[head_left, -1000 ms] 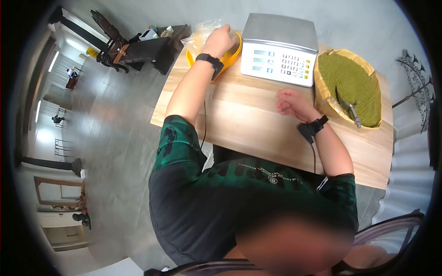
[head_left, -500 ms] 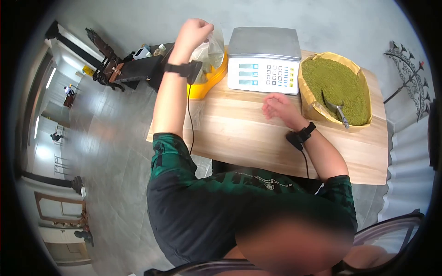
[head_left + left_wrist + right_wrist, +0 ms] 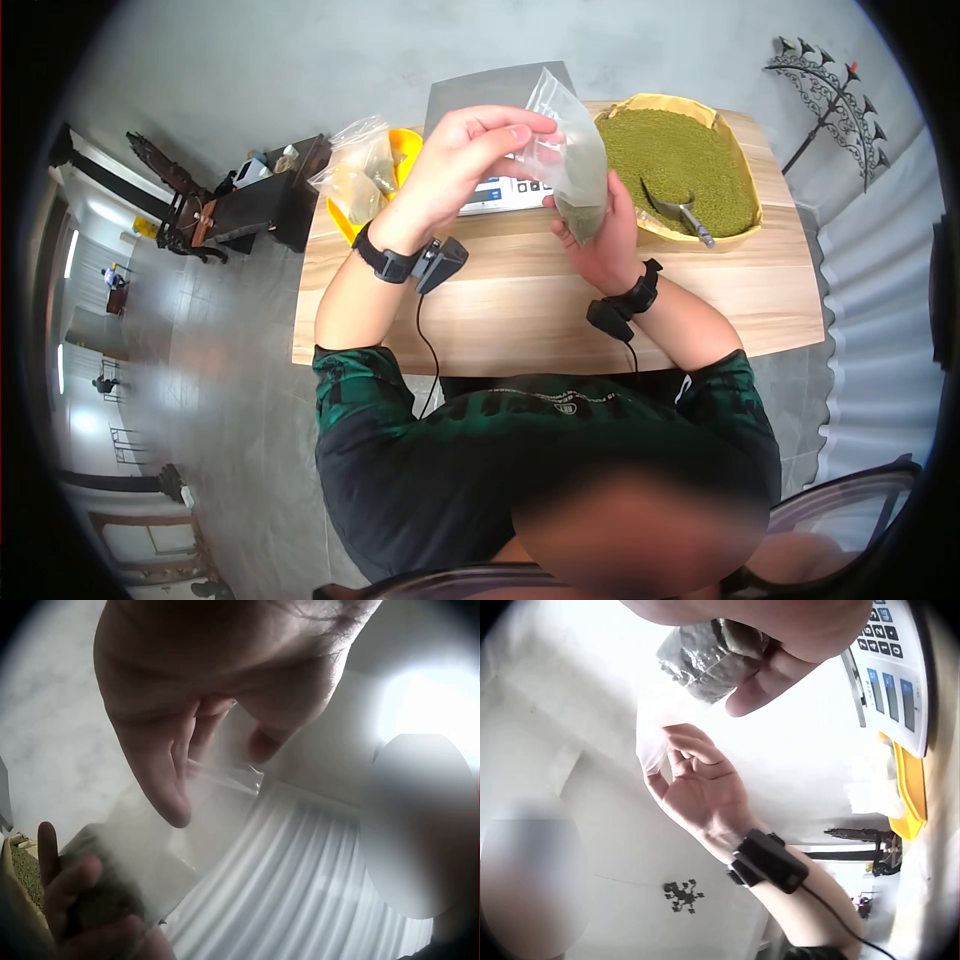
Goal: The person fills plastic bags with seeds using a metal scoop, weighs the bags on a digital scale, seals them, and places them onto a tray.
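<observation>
A clear plastic bag [image 3: 580, 165] with green contents at its bottom hangs upright over the table, in front of the scale. My right hand [image 3: 610, 235] grips its filled lower part, thumb on one side and fingers on the other. In the left wrist view the bag's bottom [image 3: 105, 885] shows dark between the right fingers. My left hand [image 3: 465, 165] is up at the bag's top, its thumb and fingers spread apart. The left fingertips [image 3: 177, 814] overlap the thin film in the left wrist view.
A digital scale [image 3: 500, 195] stands behind the hands, partly covered by them. To the right is a paper sack [image 3: 745, 190] of green beans [image 3: 670, 150] with a metal scoop [image 3: 690, 220] in it. At the left, a yellow tray [image 3: 405, 145] holds filled plastic bags [image 3: 355, 185].
My left hand has lifted the bag from the yellow tray and carried it right, in front of the scale. The right hand has risen from the table side and taken hold of its bottom.
</observation>
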{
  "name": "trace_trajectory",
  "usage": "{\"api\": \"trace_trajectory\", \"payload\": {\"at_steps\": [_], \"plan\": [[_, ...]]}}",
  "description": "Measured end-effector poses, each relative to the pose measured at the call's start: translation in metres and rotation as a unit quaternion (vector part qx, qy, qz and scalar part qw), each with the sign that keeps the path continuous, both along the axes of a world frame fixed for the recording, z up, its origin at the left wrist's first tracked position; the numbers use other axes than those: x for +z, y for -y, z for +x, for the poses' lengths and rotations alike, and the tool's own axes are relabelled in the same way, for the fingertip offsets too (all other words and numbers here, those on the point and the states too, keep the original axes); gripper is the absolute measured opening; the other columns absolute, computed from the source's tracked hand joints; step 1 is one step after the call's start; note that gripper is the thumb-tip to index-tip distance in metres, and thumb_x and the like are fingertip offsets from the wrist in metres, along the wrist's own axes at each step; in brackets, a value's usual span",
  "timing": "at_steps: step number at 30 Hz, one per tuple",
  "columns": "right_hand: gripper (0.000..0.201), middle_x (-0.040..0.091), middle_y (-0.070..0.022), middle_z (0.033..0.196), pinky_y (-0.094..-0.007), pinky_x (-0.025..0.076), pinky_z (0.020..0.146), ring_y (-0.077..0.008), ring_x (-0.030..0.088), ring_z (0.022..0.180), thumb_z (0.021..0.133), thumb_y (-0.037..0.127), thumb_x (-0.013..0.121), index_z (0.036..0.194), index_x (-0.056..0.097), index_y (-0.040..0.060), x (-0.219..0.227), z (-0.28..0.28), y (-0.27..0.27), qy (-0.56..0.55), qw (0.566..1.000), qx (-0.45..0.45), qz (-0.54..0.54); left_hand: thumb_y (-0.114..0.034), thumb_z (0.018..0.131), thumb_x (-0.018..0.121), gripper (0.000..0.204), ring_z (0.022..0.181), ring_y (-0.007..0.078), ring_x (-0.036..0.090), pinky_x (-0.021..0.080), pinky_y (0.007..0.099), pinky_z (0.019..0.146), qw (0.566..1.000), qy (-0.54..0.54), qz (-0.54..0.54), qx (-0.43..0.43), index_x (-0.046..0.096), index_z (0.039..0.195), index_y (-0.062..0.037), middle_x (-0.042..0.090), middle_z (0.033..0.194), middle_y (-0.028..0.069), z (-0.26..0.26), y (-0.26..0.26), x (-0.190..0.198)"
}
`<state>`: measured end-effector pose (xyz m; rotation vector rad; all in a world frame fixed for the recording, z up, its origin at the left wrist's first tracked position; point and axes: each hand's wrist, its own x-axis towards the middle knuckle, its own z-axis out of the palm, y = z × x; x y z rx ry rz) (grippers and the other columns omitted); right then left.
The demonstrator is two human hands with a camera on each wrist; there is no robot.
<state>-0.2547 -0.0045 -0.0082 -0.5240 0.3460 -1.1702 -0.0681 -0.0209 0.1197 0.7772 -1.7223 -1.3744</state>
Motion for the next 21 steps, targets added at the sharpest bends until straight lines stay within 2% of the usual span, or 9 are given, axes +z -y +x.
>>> {"api": "trace_trajectory", "payload": {"at_steps": [2, 4, 5, 7, 10, 13, 15, 18, 21], "plan": [[0.046, 0.058, 0.0019, 0.125, -0.0306, 0.049, 0.066, -0.0146, 0.060, 0.100, 0.102, 0.045, 0.032, 0.139, 0.044, 0.0190, 0.018, -0.004, -0.007, -0.003, 0.999, -0.024, 0.032, -0.026, 0.096, 0.055, 0.046, 0.105, 0.0248, 0.066, 0.055, 0.0373, 0.090, 1.000, -0.012, -0.015, -0.020, 0.054, 0.130, 0.0045, 0.065, 0.119, 0.0187, -0.010, -0.006, 0.000], [0.045, 0.059, 0.0038, 0.122, -0.0276, 0.046, 0.061, -0.0132, 0.061, 0.095, 0.102, 0.046, 0.033, 0.138, 0.045, 0.0205, 0.029, -0.008, -0.009, 0.000, 0.997, -0.044, 0.066, -0.033, 0.096, 0.056, 0.066, 0.110, 0.0284, 0.063, 0.054, 0.0408, 0.089, 0.988, -0.134, -0.014, -0.070, 0.029, 0.148, -0.0037, 0.057, 0.132, 0.0215, -0.017, -0.018, -0.001], [0.044, 0.059, 0.0042, 0.120, -0.0258, 0.045, 0.058, -0.0121, 0.060, 0.092, 0.102, 0.045, 0.034, 0.137, 0.045, 0.0217, 0.030, -0.014, -0.006, 0.010, 0.996, -0.078, 0.043, -0.040, 0.095, 0.056, 0.076, 0.100, 0.0264, 0.064, 0.055, 0.0400, 0.082, 0.988, -0.137, -0.029, -0.059, 0.015, 0.152, -0.0098, 0.058, 0.127, 0.0194, -0.017, -0.022, -0.004], [0.039, 0.059, 0.0048, 0.115, -0.0216, 0.040, 0.050, -0.0087, 0.057, 0.085, 0.102, 0.044, 0.034, 0.133, 0.047, 0.0243, 0.041, -0.025, -0.006, 0.015, 0.989, -0.143, -0.023, -0.040, 0.096, 0.055, 0.073, 0.092, 0.0238, 0.063, 0.054, 0.0371, 0.078, 0.980, -0.192, -0.012, -0.044, 0.018, 0.150, -0.0091, 0.060, 0.117, 0.0167, -0.017, -0.026, -0.038], [0.037, 0.062, 0.0019, 0.109, -0.0207, 0.037, 0.047, -0.0111, 0.059, 0.084, 0.102, 0.043, 0.038, 0.124, 0.053, 0.0177, 0.061, -0.052, -0.012, 0.047, 0.974, -0.202, -0.086, -0.035, 0.098, 0.052, 0.054, 0.073, 0.0154, 0.055, 0.050, 0.0279, 0.067, 0.961, -0.266, 0.066, 0.032, 0.033, 0.141, -0.0078, 0.056, 0.093, 0.0066, -0.037, -0.036, -0.103], [0.039, 0.063, -0.0063, 0.109, -0.0219, 0.037, 0.043, -0.0199, 0.061, 0.087, 0.102, 0.040, 0.041, 0.124, 0.055, 0.0110, 0.068, -0.089, 0.000, 0.083, 0.965, -0.228, -0.098, -0.028, 0.100, 0.047, 0.036, 0.072, 0.0114, 0.054, 0.046, 0.0245, 0.062, 0.968, -0.172, 0.181, 0.009, 0.046, 0.130, -0.0077, 0.055, 0.087, 0.0019, -0.044, -0.040, -0.148], [0.039, 0.063, -0.0080, 0.110, -0.0219, 0.038, 0.043, -0.0219, 0.061, 0.088, 0.103, 0.039, 0.041, 0.126, 0.054, 0.0104, 0.077, -0.116, 0.007, 0.065, 0.963, -0.239, -0.103, -0.023, 0.102, 0.045, 0.023, 0.069, 0.0079, 0.051, 0.042, 0.0236, 0.058, 0.973, -0.005, 0.226, -0.046, 0.056, 0.114, -0.0074, 0.053, 0.079, -0.0016, -0.047, -0.040, -0.183], [0.036, 0.062, -0.0072, 0.109, -0.0204, 0.038, 0.044, -0.0176, 0.060, 0.085, 0.104, 0.034, 0.042, 0.132, 0.050, 0.0113, 0.081, -0.157, 0.024, -0.036, 0.953, -0.272, -0.130, -0.022, 0.101, 0.045, 0.021, 0.064, 0.0076, 0.048, 0.041, 0.0236, 0.057, 0.946, -0.039, 0.303, -0.105, 0.059, 0.104, -0.0066, 0.050, 0.072, -0.0029, -0.051, -0.041, -0.216], [0.034, 0.059, -0.0024, 0.110, -0.0202, 0.035, 0.046, -0.0090, 0.055, 0.078, 0.103, 0.027, 0.048, 0.135, 0.044, 0.0164, 0.088, -0.178, 0.028, -0.272, 0.871, -0.367, -0.178, -0.022, 0.101, 0.046, 0.021, 0.062, 0.0082, 0.045, 0.040, 0.0243, 0.057, 0.934, -0.064, 0.331, -0.120, 0.059, 0.099, -0.0058, 0.049, 0.071, -0.0024, -0.053, -0.039, -0.221]]}}
